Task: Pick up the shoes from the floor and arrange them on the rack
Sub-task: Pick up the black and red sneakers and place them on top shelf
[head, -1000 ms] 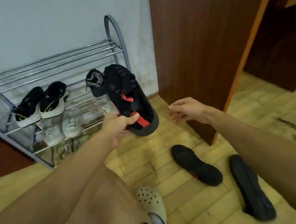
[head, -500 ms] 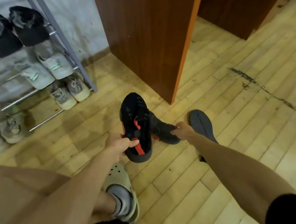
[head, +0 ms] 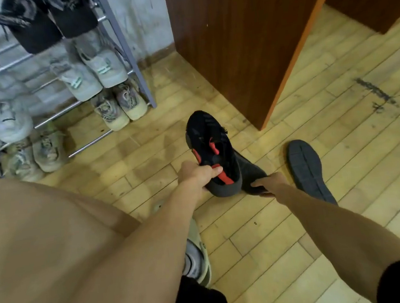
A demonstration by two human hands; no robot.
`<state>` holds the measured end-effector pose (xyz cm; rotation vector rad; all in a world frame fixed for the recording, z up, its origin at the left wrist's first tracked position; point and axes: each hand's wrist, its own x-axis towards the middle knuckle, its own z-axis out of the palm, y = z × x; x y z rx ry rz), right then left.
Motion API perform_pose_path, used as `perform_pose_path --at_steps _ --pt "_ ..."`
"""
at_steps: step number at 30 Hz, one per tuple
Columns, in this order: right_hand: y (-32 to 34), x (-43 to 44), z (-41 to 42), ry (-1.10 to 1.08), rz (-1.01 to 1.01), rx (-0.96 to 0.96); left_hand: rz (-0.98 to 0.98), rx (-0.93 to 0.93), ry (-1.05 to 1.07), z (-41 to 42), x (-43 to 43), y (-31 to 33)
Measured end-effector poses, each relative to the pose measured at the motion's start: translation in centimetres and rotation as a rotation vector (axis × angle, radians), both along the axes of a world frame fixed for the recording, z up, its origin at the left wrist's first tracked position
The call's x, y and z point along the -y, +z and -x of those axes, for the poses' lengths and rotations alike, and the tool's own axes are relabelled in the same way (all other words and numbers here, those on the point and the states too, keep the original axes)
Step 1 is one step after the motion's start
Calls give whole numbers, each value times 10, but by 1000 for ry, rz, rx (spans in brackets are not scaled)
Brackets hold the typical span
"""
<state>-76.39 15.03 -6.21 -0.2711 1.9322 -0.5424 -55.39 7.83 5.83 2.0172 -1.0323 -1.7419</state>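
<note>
My left hand (head: 198, 176) is clamped on the heel of the black and red shoe (head: 212, 152), thumb over the red pull tab, holding it toe-up off the floor. Right hand (head: 269, 183) is down on the second dark shoe (head: 252, 173), which sits right behind the one I'm carrying; fingers look curled onto its heel but I can't tell if I've really got it gripped yet

Only one view here, the head cam. A second ago I had that first shoe up near the rack (head: 121, 43) with my right hand empty, and now I've swung away and bent down to the floor, so the rack is off to the upper left. I reckon I'm grabbing its mate so both go up together

A third dark shoe (head: 306, 167) lies sole-up just right of my right hand, still to collect. The rack's lower shelves are already packed with pale sneakers
</note>
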Motion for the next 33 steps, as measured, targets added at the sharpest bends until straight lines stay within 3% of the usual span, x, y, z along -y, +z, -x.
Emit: perform_pose_path --at_steps 4,9,11,14,16,22,25,28,33 --pt "27 1 3 48 144 -50 -22 28 24 -3 -6 -8" --pt "53 -18 -27 620 508 -754 2 117 83 -21 -10 -17" --pt "47 -32 -43 845 515 -866 -38 42 143 -30 -10 -19" --pt "27 -52 -56 1176 325 -666 -72 -8 231 -43 -10 -21" --pt "16 -58 -57 1277 249 -540 -92 -12 245 -52 -13 -25" --pt "23 -25 -41 963 273 -577 -126 80 199 -74 -21 -37" --pt "24 2 -28 753 147 -491 -100 117 214 -79 -21 -34" --pt "15 10 -27 797 -64 -308 -62 143 183 -81 -20 -33" --pt "1 9 -46 814 -200 -222 -38 202 141 -87 -16 -33"
